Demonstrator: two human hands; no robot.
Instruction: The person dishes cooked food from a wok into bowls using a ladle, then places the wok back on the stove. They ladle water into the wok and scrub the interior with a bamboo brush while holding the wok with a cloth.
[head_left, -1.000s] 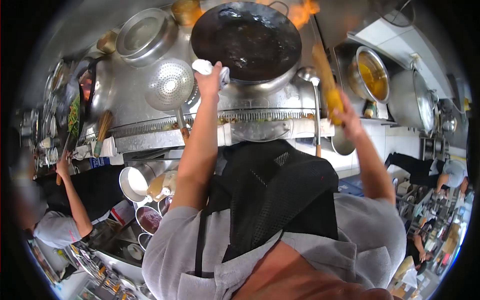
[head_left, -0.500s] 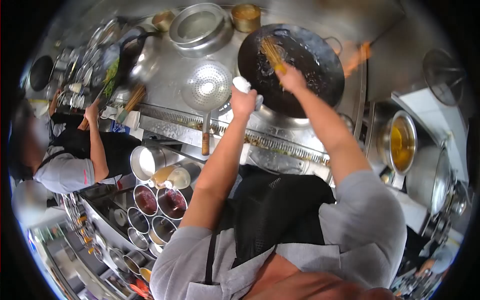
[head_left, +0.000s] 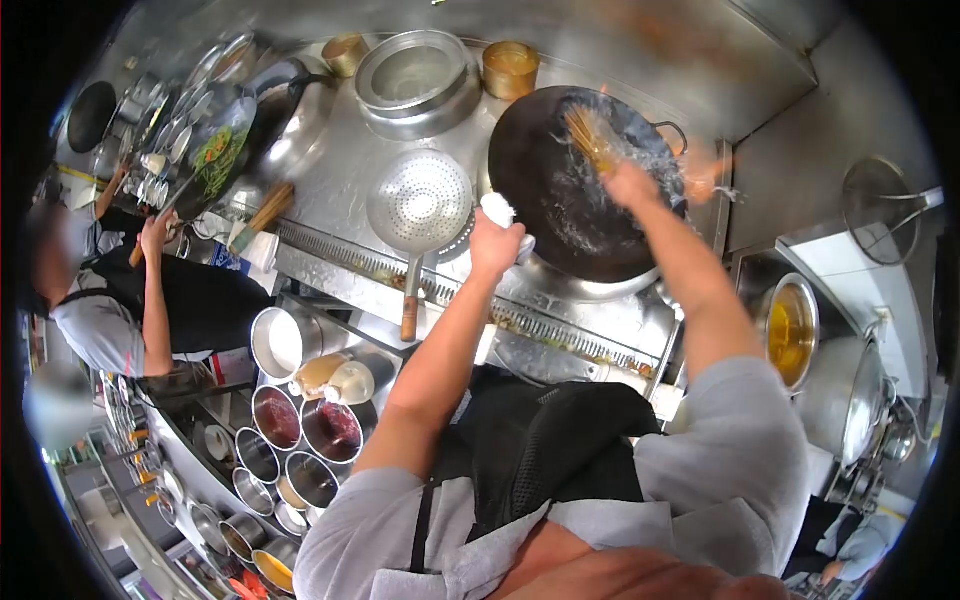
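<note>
My left hand (head_left: 497,245) is closed around a folded white cloth (head_left: 496,209) at the near left rim of a large dark wok (head_left: 540,215). Any wok handle under the cloth is hidden. In my right hand (head_left: 632,187) is a bamboo wok brush (head_left: 588,140), its bristles inside the wok toward the far side. Water splashes around the bristles and up the wok's right wall. Left of my left hand, a perforated strainer (head_left: 420,200) with a wooden handle lies on the steel stove top.
Flames (head_left: 708,180) rise beside the wok's right rim. A steel pot (head_left: 418,85) and a brass-coloured pot (head_left: 510,70) stand behind. At left, a co-worker (head_left: 150,300) handles a pan of greens (head_left: 222,165). Several metal containers sit lower left; a bowl of yellow liquid (head_left: 790,330) is at right.
The brush has swept right within the wok, and water now splashes up strongly. My left hand keeps the cloth at the rim. The co-worker's pan of greens shows more fully.
</note>
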